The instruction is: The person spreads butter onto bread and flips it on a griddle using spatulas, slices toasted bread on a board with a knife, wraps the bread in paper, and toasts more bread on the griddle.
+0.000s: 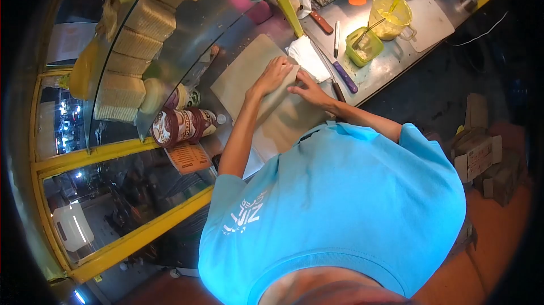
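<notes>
A sheet of brown paper [243, 67] lies on the metal counter, with a folded or rolled part under both hands. My left hand [273, 75] presses on this paper, its fingers close together and pointing away from me. Just to its right, my right hand [309, 88] touches the paper's edge with bent fingers; what lies between thumb and fingers is too small to tell. Anything inside the paper is hidden. More brown paper [297, 121] spreads nearer my body. A white cloth [309, 58] rests right beside my right hand.
Knives, one purple-handled [345, 77], lie right of the cloth. Beyond are a green container [364, 47], a yellow-smeared tub [391, 16] and a white board [430, 22]. Printed jars [181, 125] stand left, below a glass shelf holding stacked bread-like blocks [120, 96]. Boxes [479, 155] sit at right.
</notes>
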The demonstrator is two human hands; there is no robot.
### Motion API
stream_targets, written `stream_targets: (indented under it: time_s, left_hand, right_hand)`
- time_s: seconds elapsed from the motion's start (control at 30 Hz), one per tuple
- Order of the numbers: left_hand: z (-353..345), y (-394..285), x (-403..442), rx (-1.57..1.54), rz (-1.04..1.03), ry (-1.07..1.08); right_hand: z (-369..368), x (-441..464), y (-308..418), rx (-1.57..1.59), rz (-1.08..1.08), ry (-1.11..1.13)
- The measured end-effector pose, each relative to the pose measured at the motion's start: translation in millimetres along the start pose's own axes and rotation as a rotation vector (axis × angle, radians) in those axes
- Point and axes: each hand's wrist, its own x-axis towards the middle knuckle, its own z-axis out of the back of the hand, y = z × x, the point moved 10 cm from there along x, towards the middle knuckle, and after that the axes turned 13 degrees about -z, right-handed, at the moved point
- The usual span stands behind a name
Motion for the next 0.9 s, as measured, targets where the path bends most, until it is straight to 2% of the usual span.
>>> stream_targets:
  time_s: [0.03, 0.1, 0.13, 0.2, 0.23, 0.3, 0.4, 0.47, 0.53, 0.6, 0.67, 0.73, 0.8, 0.83, 0.87, 0.9]
  left_hand:
    - [-0.6, -5.0, 0.3, 0.004, -0.002, -0.003]
    - [10.8, -12.3, -1.8, -0.131, 0.032, -0.166]
    - [14.8, -16.6, 0.5, -0.132, 0.033, -0.169]
    - [15.6, -34.2, 5.0, 0.017, -0.091, -0.081]
    - [16.4, -34.6, 5.4, 0.014, -0.090, -0.080]
    - [21.6, -43.3, 5.4, 0.129, -0.157, -0.127]
    - [21.8, -46.2, 5.9, 0.094, -0.157, -0.136]
    - [16.4, -39.0, 3.4, 0.126, -0.164, -0.083]
    - [10.2, -32.1, 4.1, 0.159, -0.172, -0.029]
    - [4.3, -23.1, 4.3, 0.067, -0.149, -0.003]
    - [5.7, -23.8, 5.3, 0.097, -0.192, -0.025]
    - [7.6, -26.8, 6.4, 0.126, -0.240, -0.050]
    - [7.2, -13.2, 6.5, -0.012, -0.128, -0.049]
    - [9.6, -19.1, 8.8, -0.013, -0.131, -0.045]
    - [6.2, -12.1, 8.3, -0.083, -0.002, 0.006]
    - [0.2, -4.9, 4.6, -0.154, 0.129, 0.055]
  right_hand:
    - [6.0, 5.3, -1.3, -0.001, 0.005, 0.000]
    - [2.0, 14.8, -25.2, 0.252, -0.226, 0.219]
    - [0.6, 13.2, -26.7, 0.249, -0.227, 0.222]
    - [22.6, 5.2, -29.5, 0.398, -0.175, -0.052]
    - [24.8, -0.9, -21.8, 0.341, -0.081, -0.116]
    - [21.4, -8.8, -17.7, 0.302, -0.092, -0.120]
    - [24.1, -15.1, 4.9, 0.184, -0.019, -0.136]
    - [18.2, -10.7, 7.9, -0.233, 0.074, -0.167]
    - [22.5, 0.6, -5.0, -0.246, 0.016, -0.207]
    - [26.6, 9.5, -11.2, -0.258, -0.046, -0.244]
    - [36.3, 16.9, -23.1, 0.180, -0.271, -0.261]
    - [40.6, 20.3, -18.2, 0.222, -0.250, -0.238]
    - [39.3, 24.0, -1.8, 0.186, -0.151, -0.056]
    - [50.1, 22.4, 14.6, 0.029, -0.135, 0.006]
    - [65.6, 25.3, 11.7, 0.031, -0.137, 0.004]
    - [96.8, 23.9, 27.2, -0.341, 0.068, -0.248]
